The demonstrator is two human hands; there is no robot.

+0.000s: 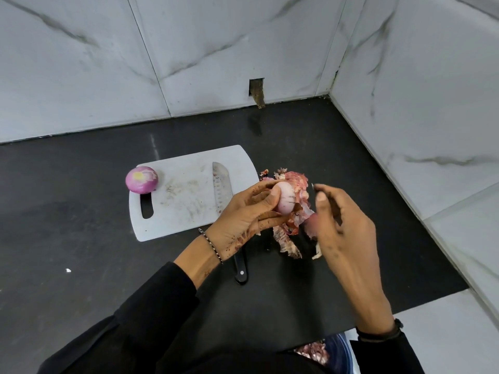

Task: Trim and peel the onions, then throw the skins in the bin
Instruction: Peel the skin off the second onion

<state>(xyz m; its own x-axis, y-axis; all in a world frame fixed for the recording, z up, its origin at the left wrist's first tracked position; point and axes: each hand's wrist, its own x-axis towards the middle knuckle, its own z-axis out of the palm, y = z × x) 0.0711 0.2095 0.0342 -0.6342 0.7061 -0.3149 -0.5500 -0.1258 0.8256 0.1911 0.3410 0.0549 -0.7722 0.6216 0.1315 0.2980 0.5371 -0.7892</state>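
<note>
My left hand [244, 215] grips a pale pink peeled onion [285, 197] above the black counter, just right of the white cutting board [186, 195]. My right hand [343, 225] hovers beside the onion, thumb and fingers loosely curled; whether it pinches a scrap of skin I cannot tell. A pile of pink and brown onion skins [294, 225] lies on the counter under and between both hands. Another peeled purple onion [141, 180] sits on the board's left corner. A knife [222, 186] lies on the board, its black handle [240, 268] partly hidden under my left wrist.
Marble walls close the counter at the back and right. A small hole [256, 89] is in the back wall. A blue-rimmed bin [334, 346] holding onion skins shows below the counter's front edge, partly hidden by my sleeves. A white speck [68, 270] lies at the left.
</note>
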